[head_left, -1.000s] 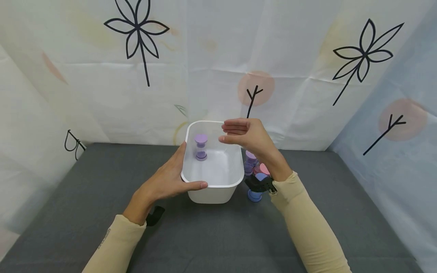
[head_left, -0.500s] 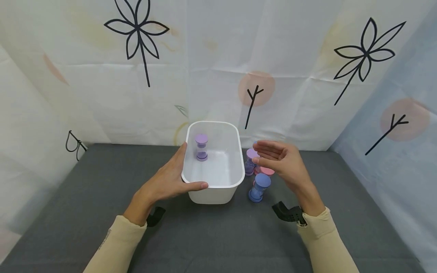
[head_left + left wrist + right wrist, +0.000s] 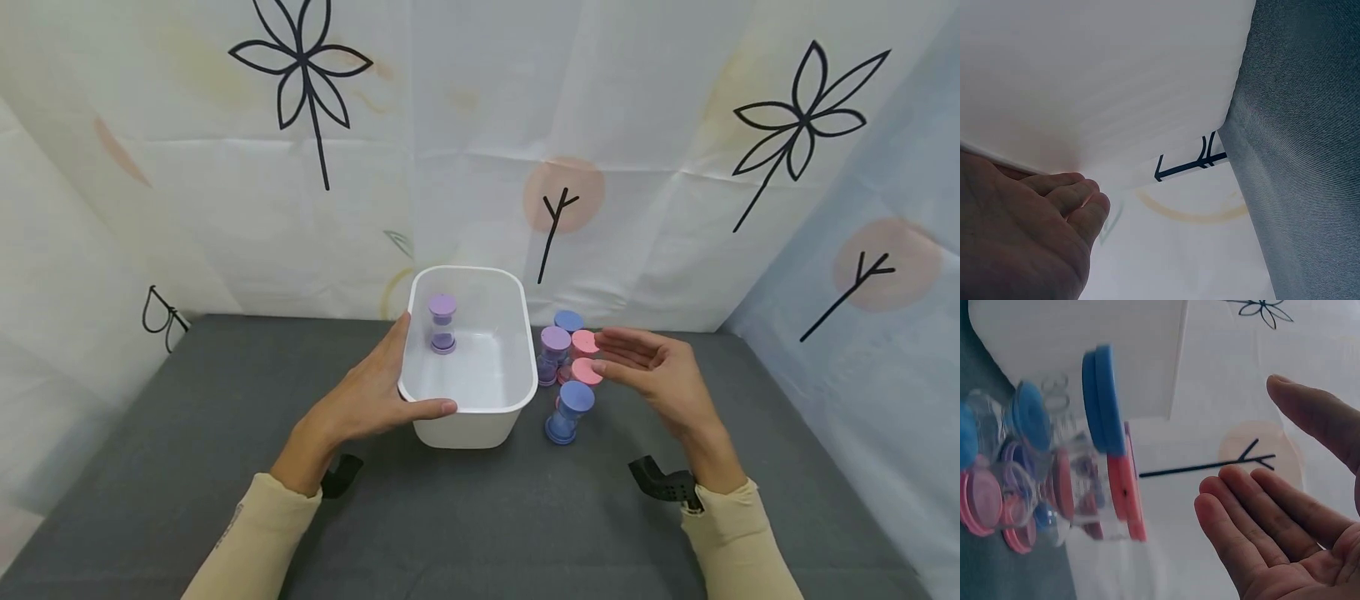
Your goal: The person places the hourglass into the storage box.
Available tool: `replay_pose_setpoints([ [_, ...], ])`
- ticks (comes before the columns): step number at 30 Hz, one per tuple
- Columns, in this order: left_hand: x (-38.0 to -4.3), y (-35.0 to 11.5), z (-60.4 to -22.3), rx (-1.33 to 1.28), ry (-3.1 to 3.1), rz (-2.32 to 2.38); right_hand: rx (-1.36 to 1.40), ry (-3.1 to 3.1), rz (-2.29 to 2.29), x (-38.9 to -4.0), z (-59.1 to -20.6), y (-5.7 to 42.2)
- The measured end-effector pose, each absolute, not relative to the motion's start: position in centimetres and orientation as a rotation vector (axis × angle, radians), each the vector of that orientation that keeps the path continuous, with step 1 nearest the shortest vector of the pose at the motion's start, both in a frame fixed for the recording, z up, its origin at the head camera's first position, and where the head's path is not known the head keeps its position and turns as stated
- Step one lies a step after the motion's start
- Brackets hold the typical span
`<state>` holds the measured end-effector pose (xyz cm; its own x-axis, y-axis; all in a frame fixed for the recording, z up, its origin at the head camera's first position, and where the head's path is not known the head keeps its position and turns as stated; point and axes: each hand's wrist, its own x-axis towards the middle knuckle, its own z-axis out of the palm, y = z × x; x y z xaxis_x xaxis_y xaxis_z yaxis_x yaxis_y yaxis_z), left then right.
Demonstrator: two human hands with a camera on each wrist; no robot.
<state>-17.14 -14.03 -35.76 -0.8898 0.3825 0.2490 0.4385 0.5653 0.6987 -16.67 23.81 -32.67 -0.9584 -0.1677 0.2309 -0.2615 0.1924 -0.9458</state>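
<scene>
My right hand [image 3: 660,373] swings out from over the white tub [image 3: 476,430], empty and wide, to the clustered hourglasses [image 3: 583,372]; my left hand [image 3: 371,393] grips the tub; one purple hourglass [image 3: 442,322] stands inside, seemingly placed.

Bin [image 3: 465,429] on the tabletop [image 3: 480,525]; backdrop [image 3: 480,183] behind it. One hourglass [image 3: 442,323] stands inside the bin, toward its left wall. Further hourglasses [image 3: 576,398] are grouped on the tabletop just right of the bin. Left hand [image 3: 375,396] at the bin's front left corner; right hand [image 3: 654,375] to the bin's right, beyond the group.
</scene>
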Motion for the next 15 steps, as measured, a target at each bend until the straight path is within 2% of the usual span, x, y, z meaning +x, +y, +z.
replay_pose_setpoints([
  [15,-17.1,-14.0,-35.7,-0.719,-2.713,-1.253,0.393,-2.483,1.837,-18.0,-33.8,26.4],
])
